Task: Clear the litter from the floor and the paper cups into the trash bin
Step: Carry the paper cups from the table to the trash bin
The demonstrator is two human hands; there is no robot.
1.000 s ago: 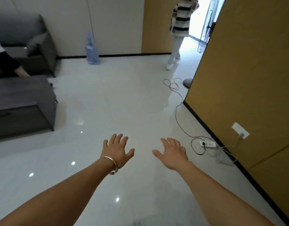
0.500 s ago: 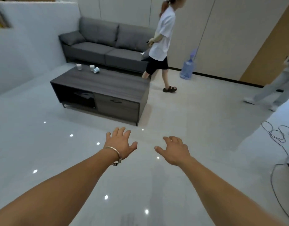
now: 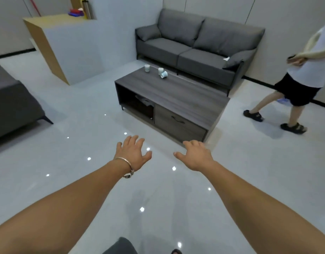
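Three white paper cups stand on the far end of the dark wooden coffee table (image 3: 185, 99): one upright cup (image 3: 147, 68) at the left, a second upright cup (image 3: 160, 71), and a third cup (image 3: 164, 74) lying on its side next to it. Both my arms reach forward over the floor. My left hand (image 3: 133, 154), with a bracelet at the wrist, has its fingers spread and holds nothing. My right hand (image 3: 195, 155) is likewise spread and empty. Both hands are well short of the table. I see no trash bin and no litter on the floor.
A grey sofa (image 3: 194, 50) stands behind the table. A person (image 3: 301, 76) walks at the right. A white and wood counter (image 3: 66, 46) is at the back left, another grey seat (image 3: 13, 105) at the left edge. Papers lie in the table's open shelf (image 3: 139, 105).
My view has swung left from the doorway and wall to the coffee table and sofa. The table now lies straight ahead and closer. Both hands stay spread and empty.
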